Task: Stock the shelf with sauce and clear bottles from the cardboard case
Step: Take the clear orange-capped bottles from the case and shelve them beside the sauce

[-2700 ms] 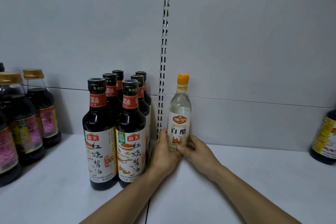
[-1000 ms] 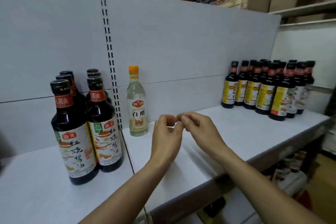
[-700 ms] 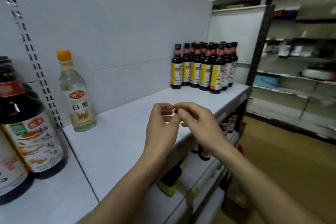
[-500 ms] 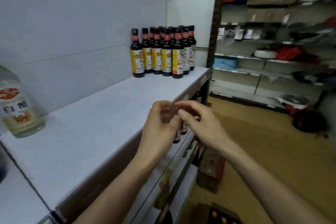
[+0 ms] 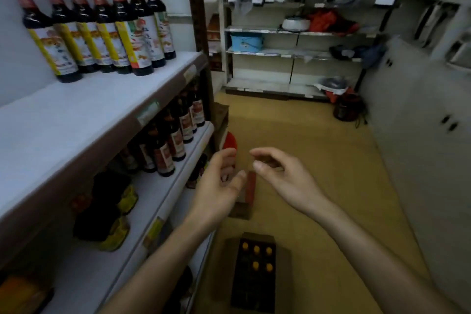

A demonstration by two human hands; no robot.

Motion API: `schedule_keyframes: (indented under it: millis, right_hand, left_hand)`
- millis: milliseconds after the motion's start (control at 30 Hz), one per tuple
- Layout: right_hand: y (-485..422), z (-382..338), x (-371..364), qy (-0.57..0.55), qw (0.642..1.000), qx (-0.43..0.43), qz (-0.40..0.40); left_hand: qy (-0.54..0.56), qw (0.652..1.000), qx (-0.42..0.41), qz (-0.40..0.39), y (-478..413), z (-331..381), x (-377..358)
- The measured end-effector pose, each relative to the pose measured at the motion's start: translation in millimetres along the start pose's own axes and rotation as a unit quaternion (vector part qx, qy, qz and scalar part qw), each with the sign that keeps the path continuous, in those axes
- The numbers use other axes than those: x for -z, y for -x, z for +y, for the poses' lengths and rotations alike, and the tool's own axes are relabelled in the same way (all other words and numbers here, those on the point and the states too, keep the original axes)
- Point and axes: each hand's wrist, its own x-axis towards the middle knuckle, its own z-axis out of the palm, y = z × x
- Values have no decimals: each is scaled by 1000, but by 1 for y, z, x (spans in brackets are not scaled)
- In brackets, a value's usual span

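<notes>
An open cardboard case [image 5: 257, 271] lies on the floor at the bottom middle, with several orange bottle caps [image 5: 256, 250] showing inside it. My left hand [image 5: 219, 183] and my right hand [image 5: 283, 180] hover side by side above the floor beyond the case, fingers loosely curled, holding nothing. The white shelf [image 5: 84, 112] runs along the left. A row of dark sauce bottles with yellow labels [image 5: 102, 30] stands at its far end. The clear bottle I put down is out of view.
Lower shelves on the left hold more dark bottles [image 5: 175, 135] and black-and-yellow packs [image 5: 109, 209]. A red and brown box [image 5: 243, 194] stands on the floor behind my hands. Far shelving [image 5: 293, 53] and grey cabinets [image 5: 423, 135] border the tan floor.
The view has swung right and down from the shelf to the aisle floor and the case. My hands, fingertips together before, have drawn apart and dropped below shelf level.
</notes>
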Motion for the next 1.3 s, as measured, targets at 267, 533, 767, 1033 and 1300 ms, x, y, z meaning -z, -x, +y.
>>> schedule_keyframes:
  millis: [267, 533, 767, 1033, 1300]
  right_hand:
    - [8, 85, 24, -12, 995, -98, -29]
    - [11, 161, 5, -32, 983, -176, -37]
    - [17, 239, -45, -38, 968, -247, -24]
    - [28, 368, -139, -44, 959, -281, -3]
    - [47, 504, -229, -50, 959, -279, -7]
  left_hand:
    - [-14, 997, 64, -42, -15, -42, -74]
    - [-9, 990, 112, -89, -36, -98, -126]
    - [-11, 980, 144, -135, -53, -182, -159]
    - [-23, 973, 155, -167, -55, -337, -201]
    - [-10, 970, 178, -168, -49, -495, -260]
